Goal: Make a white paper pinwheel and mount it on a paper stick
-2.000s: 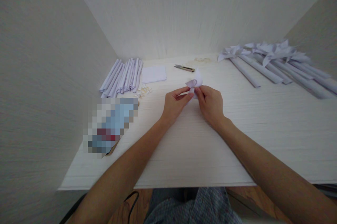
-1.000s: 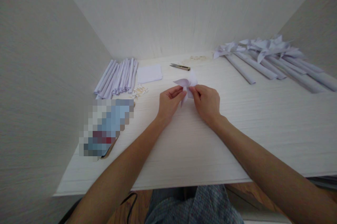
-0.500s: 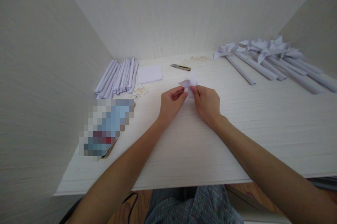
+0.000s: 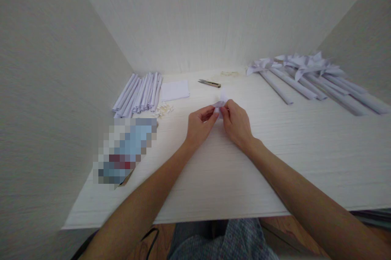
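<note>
Over the middle of the white table, my left hand [image 4: 200, 124] and my right hand [image 4: 236, 123] meet at one small piece of white paper [image 4: 224, 96]. Both pinch it, the left on its near left side, the right on its right. The paper is curled into folds like a pinwheel head, and my fingers hide much of it. Beyond my hands lie a pair of thread snips [image 4: 209, 83] and, to their left, a flat stack of white paper squares [image 4: 175, 90].
Rolled white paper tubes [image 4: 139, 93] lie at the back left, with short cut pieces of cotton swab [image 4: 163, 109] before them. A blurred-out flat object [image 4: 128, 150] is nearer on the left. Paper pinwheels on tubes [image 4: 308, 74] pile up at the back right. Walls enclose the table [image 4: 210, 178].
The camera view has tilted slightly. My right hand has shifted a little left, closer to my left hand, and the paper's left flap is folded further in.
</note>
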Demonstrator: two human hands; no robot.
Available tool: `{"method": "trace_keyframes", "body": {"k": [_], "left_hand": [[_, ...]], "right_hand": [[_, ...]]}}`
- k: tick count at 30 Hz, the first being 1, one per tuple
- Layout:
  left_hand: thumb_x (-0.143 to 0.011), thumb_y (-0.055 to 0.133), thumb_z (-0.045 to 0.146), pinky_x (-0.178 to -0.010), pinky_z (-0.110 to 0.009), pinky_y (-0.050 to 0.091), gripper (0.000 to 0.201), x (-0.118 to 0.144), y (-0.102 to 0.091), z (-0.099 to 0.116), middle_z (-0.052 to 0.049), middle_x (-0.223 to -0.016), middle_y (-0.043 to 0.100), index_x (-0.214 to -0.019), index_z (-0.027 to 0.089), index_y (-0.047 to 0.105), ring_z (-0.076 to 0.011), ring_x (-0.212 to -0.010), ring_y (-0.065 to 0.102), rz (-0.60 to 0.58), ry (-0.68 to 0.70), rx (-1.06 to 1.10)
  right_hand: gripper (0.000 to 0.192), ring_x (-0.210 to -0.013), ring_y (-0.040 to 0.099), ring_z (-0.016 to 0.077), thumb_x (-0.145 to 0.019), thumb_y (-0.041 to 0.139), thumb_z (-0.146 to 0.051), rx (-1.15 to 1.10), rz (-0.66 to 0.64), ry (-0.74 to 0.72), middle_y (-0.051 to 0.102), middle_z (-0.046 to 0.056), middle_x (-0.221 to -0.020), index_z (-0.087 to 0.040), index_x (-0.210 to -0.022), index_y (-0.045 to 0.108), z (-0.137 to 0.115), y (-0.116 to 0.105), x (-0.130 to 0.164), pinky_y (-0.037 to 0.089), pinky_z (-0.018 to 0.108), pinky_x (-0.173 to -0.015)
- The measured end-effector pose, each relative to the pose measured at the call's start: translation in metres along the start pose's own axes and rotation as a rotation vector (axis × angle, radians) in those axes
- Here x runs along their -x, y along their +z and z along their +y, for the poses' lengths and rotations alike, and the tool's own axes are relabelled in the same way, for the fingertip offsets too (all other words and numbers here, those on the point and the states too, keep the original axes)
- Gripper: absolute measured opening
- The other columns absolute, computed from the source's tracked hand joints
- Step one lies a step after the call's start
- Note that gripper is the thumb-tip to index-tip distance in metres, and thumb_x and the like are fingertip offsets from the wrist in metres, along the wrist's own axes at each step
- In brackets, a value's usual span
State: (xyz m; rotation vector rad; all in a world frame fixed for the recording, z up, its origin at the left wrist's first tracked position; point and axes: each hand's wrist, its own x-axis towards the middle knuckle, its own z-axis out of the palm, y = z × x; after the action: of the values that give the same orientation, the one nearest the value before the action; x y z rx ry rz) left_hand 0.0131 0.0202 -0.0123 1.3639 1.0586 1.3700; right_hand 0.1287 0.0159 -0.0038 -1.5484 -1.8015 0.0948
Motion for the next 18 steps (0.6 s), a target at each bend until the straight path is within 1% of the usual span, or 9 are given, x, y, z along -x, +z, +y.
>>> {"method": "trace_keyframes", "body": {"k": [3,5,9,12,15,18], "left_hand": [[-0.066,0.062,0.020,-0.078,-0.030,0.052,0.023,-0.0012,-0.0006,-0.0003,-0.004,-0.084,0.071,-0.087,0.014,0.068,-0.0153,-0.077,0.066,0.012,-0.007,-0.014],[-0.067,0.061,0.019,-0.079,-0.031,0.052,0.023,-0.0015,-0.0012,0.0005,-0.004,-0.085,0.071,-0.088,0.014,0.068,-0.0156,-0.077,0.066,0.012,-0.003,-0.023],[-0.069,0.059,0.020,-0.080,-0.031,0.052,0.027,0.0002,-0.0023,0.0037,-0.007,-0.092,0.070,-0.094,0.012,0.067,-0.0169,-0.082,0.065,0.019,0.035,-0.110],[-0.071,0.058,0.020,-0.082,-0.031,0.051,0.029,0.0018,-0.0022,0.0052,-0.010,-0.098,0.069,-0.097,0.010,0.066,-0.0173,-0.085,0.065,0.009,0.069,-0.201],[-0.072,0.057,0.019,-0.082,-0.031,0.051,0.029,0.0022,-0.0018,0.0053,-0.010,-0.098,0.069,-0.098,0.010,0.065,-0.0166,-0.084,0.065,0.014,0.081,-0.243],[-0.072,0.057,0.019,-0.081,-0.031,0.051,0.028,0.0019,-0.0018,0.0053,-0.009,-0.098,0.069,-0.098,0.011,0.065,-0.0162,-0.083,0.065,0.019,0.086,-0.267]], "right_hand": [[0.021,-0.055,0.045,0.0134,-0.079,0.046,-0.022,-0.126,0.091,-0.044,0.051,0.001,-0.058,-0.018,-0.058,0.047,0.0034,0.0012,-0.0006,0.031,0.026,-0.054],[0.024,-0.052,0.045,0.0124,-0.077,0.049,-0.023,-0.176,0.113,-0.036,0.051,0.001,-0.054,-0.018,-0.054,0.050,0.0048,0.0020,-0.0005,0.031,0.025,-0.053],[0.030,-0.051,0.047,0.0126,-0.080,0.048,-0.024,-0.199,0.069,-0.028,0.054,0.002,-0.053,-0.017,-0.052,0.055,0.0065,0.0036,-0.0001,0.032,0.026,-0.053],[0.029,-0.053,0.047,0.0128,-0.080,0.048,-0.020,-0.169,0.032,-0.039,0.053,0.002,-0.053,-0.016,-0.052,0.056,0.0068,0.0038,-0.0002,0.031,0.026,-0.054],[0.028,-0.053,0.046,0.0127,-0.079,0.046,-0.016,-0.140,0.001,-0.046,0.053,0.002,-0.053,-0.016,-0.054,0.057,0.0057,0.0030,-0.0005,0.030,0.026,-0.054],[0.026,-0.052,0.045,0.0127,-0.078,0.046,-0.015,-0.125,-0.001,-0.035,0.054,0.002,-0.053,-0.016,-0.054,0.057,0.0039,0.0023,-0.0009,0.030,0.026,-0.054]]}}
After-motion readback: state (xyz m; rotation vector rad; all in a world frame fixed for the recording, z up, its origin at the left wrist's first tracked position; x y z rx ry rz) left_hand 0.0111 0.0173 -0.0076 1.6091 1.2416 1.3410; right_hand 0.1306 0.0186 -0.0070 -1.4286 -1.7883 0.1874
